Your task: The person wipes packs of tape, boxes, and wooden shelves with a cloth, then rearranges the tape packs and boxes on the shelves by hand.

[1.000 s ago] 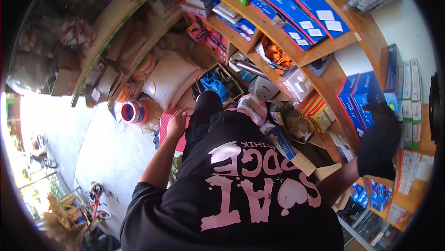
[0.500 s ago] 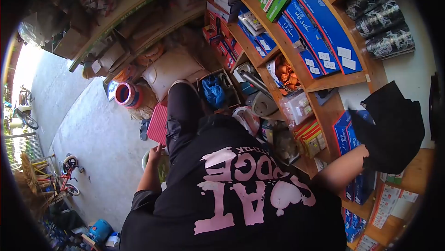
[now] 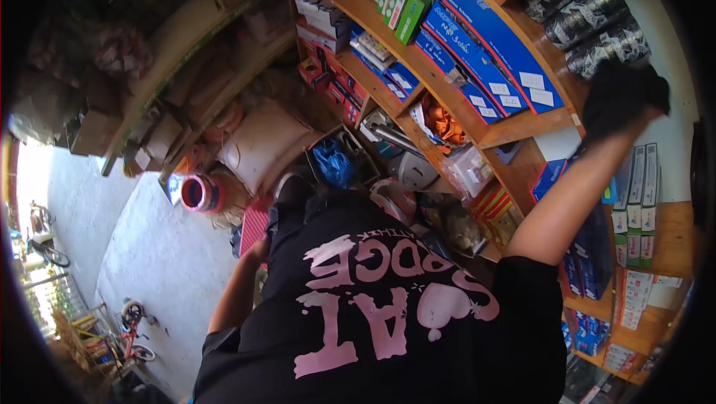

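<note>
My right hand (image 3: 655,113) is raised at the upper right, closed on a black cloth (image 3: 620,102) that is bunched and blurred by motion. Part of the fingers is hidden behind the cloth, which is in front of the lower end of some dark patterned rolls (image 3: 608,46). Low at my left side, my left hand (image 3: 259,249) is closed at the near corner of a red ridged panel (image 3: 255,223), beside my leg. Its fingertips are partly hidden.
Wooden shelves (image 3: 522,134) curve along the right, holding blue boxes (image 3: 492,54) and green boxes (image 3: 410,1). A sack (image 3: 265,139), an open box with a blue plastic bag (image 3: 333,164) and a red-rimmed round container (image 3: 200,194) stand ahead. A small bicycle (image 3: 134,329) is at left.
My right hand has risen with the black cloth, which was hanging lower and spread out, and is now bunched near the rolls. My left hand stays at the red panel. The view has shifted slightly.
</note>
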`<action>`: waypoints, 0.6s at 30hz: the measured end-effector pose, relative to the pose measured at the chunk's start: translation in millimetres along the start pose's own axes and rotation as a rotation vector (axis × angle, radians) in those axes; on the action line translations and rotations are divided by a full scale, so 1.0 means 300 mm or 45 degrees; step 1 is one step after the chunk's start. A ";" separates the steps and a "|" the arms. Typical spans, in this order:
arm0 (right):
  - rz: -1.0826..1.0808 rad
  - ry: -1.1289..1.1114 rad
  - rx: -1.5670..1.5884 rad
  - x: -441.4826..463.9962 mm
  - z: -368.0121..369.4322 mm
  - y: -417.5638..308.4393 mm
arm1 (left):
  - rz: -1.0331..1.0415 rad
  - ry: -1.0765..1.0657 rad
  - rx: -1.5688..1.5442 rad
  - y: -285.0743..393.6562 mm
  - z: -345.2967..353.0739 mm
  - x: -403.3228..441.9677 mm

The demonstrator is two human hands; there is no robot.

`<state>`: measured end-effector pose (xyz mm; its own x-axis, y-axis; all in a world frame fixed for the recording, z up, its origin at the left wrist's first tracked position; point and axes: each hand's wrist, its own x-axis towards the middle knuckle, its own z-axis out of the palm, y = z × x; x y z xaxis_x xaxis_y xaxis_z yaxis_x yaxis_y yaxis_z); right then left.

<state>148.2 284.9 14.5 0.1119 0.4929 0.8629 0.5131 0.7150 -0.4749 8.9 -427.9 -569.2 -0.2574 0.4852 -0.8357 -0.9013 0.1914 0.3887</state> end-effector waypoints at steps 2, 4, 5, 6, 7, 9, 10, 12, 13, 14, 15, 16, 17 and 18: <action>0.233 -0.033 0.266 -0.021 0.095 0.024 | -0.058 0.032 0.930 0.202 0.101 -0.136; 0.101 -0.128 0.416 -0.044 0.140 -0.031 | 0.402 -0.168 2.037 0.364 0.118 -0.138; 0.100 -0.093 0.233 -0.040 0.162 -0.028 | 0.438 -0.276 2.291 0.438 0.101 -0.096; 0.098 -0.061 0.039 -0.033 0.176 0.003 | 0.486 -0.356 2.466 0.497 0.086 -0.053; 0.092 -0.039 -0.169 -0.026 0.176 0.035 | 0.562 -0.368 2.499 0.631 0.169 -0.067; -0.010 0.068 -0.138 -0.029 0.182 0.049 | 0.702 -0.358 2.273 0.928 0.433 -0.186; 0.013 0.079 -0.073 -0.028 0.187 0.033 | 0.719 -0.394 1.945 1.075 0.580 -0.285; -0.085 0.064 0.004 -0.024 0.187 0.041 | 0.784 -0.672 1.314 1.307 0.808 -0.430; -0.086 0.009 0.055 -0.002 0.176 0.092 | 0.822 -0.872 0.996 1.373 0.869 -0.469; -0.096 -0.014 -0.036 0.025 0.156 0.156 | 0.803 -1.171 0.710 1.436 0.923 -0.519; -0.101 -0.038 -0.108 0.042 0.141 0.219 | 0.785 -1.443 0.416 1.483 0.971 -0.554; -0.075 -0.088 -0.104 0.048 0.127 0.246 | 0.649 -1.749 0.150 1.507 1.020 -0.563; -0.050 -0.138 -0.100 0.054 0.113 0.270 | 0.486 -1.859 0.012 1.556 1.094 -0.637; -0.017 -0.184 -0.095 0.057 0.114 0.275 | 0.449 -2.045 0.059 1.570 1.142 -0.680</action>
<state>163.5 369.3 -15.8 -0.0161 0.5534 0.8328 0.5764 0.6857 -0.4445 -243.7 -144.4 -82.6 0.1945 0.8360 0.5131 -0.8621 -0.1038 0.4960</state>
